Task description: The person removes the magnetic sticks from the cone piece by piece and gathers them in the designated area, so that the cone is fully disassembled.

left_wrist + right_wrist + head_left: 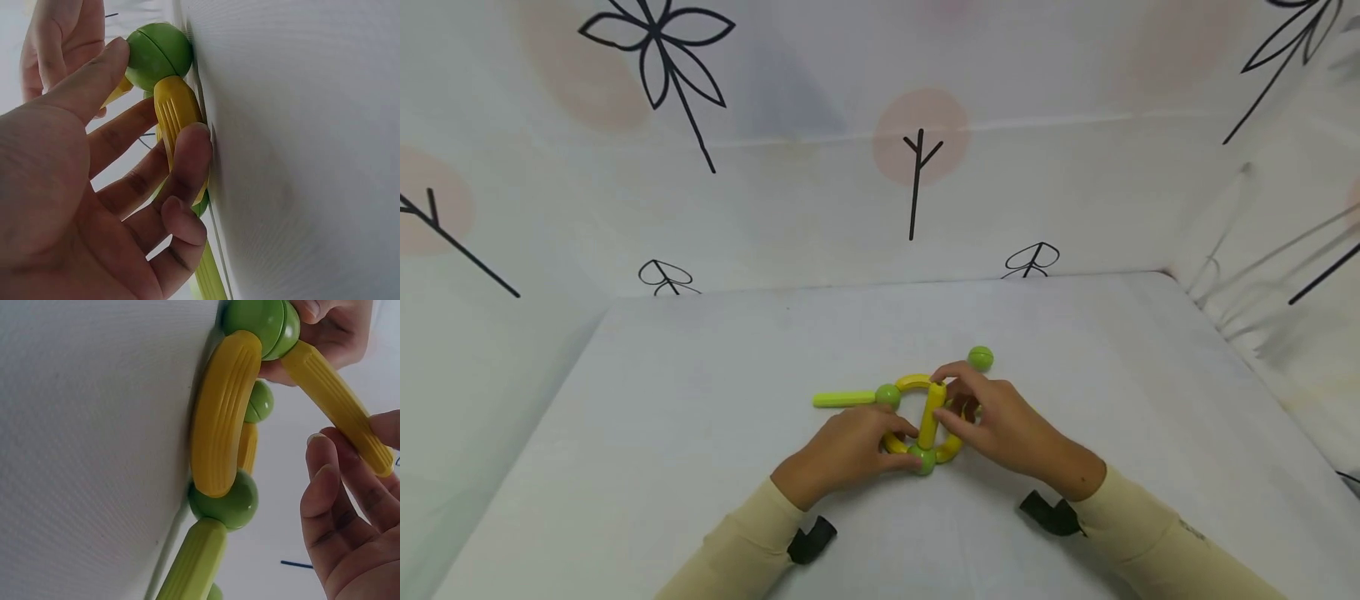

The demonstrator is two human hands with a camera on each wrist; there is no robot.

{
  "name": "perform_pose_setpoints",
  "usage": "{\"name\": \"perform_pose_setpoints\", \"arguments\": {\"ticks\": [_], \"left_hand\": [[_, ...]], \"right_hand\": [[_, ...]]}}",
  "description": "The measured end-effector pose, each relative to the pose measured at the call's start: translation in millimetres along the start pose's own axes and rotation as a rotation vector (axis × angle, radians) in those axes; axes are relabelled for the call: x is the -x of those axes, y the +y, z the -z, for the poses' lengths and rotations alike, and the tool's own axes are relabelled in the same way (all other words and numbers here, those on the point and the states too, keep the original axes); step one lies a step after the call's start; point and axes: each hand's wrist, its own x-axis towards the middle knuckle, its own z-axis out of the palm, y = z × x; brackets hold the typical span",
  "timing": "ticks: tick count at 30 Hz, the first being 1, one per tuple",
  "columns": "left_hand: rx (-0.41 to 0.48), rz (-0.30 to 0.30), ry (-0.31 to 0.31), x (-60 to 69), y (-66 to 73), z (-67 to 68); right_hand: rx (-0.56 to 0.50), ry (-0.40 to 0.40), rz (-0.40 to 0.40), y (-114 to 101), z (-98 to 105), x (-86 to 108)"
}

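Note:
Yellow curved rods (951, 448) and green balls form a ring lying on the table. From the ring's near green ball (922, 460), a yellow rod (932, 417) stands up, tilted slightly. My left hand (850, 446) steadies that ball with its thumb, while its fingers curl about the adjoining curved rod (177, 106). Near its upper end, the standing rod is pinched between thumb and fingers of my right hand (1007, 421). A light green straight rod (844, 400) extends leftward from another green ball (887, 395). The ring's right side is partly hidden by my right hand.
Beyond my right hand, a loose green ball (981, 358) lies on the white-covered table (700, 375). A white cloth with black plant drawings hangs behind the table's back edge. Black wrist mounts (1048, 513) sit under both sleeves.

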Motion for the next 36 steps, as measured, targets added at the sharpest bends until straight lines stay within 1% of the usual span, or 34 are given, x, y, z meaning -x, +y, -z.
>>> {"name": "perform_pose_setpoints", "arguments": {"ticks": [6, 13, 18, 21, 24, 26, 29, 36], "left_hand": [[0.018, 0.003, -0.011, 0.7, 0.6, 1.0], [0.036, 0.007, -0.008, 0.5, 1.6, 1.7], [0.046, 0.005, -0.008, -0.6, 0.9, 0.5], [0.057, 0.008, -0.012, -1.3, 0.6, -0.8], [0.057, 0.015, -0.013, -1.6, 1.1, -1.3], [0.055, 0.021, -0.012, -1.4, 1.5, -1.2], [0.052, 0.026, -0.01, -1.1, 1.9, -0.6], [0.072, 0.017, -0.013, 1.1, 0.5, -0.6]], "right_hand": [[-0.008, 0.008, -0.039, 2.6, -1.1, -0.6], [-0.012, 0.01, -0.12, 3.0, -0.3, -1.2], [-0.011, 0.031, -0.126, 3.6, -0.5, -0.5], [-0.059, 0.019, -0.134, 3.7, -0.4, 0.2], [-0.123, -0.011, -0.149, 3.9, 0.3, 0.6], [-0.157, -0.022, -0.151, 3.8, 0.1, 0.5], [-0.185, -0.012, -0.133, 3.3, -1.8, 0.0], [-0.176, 0.027, -0.084, 2.3, -9.6, 1.3]]}}
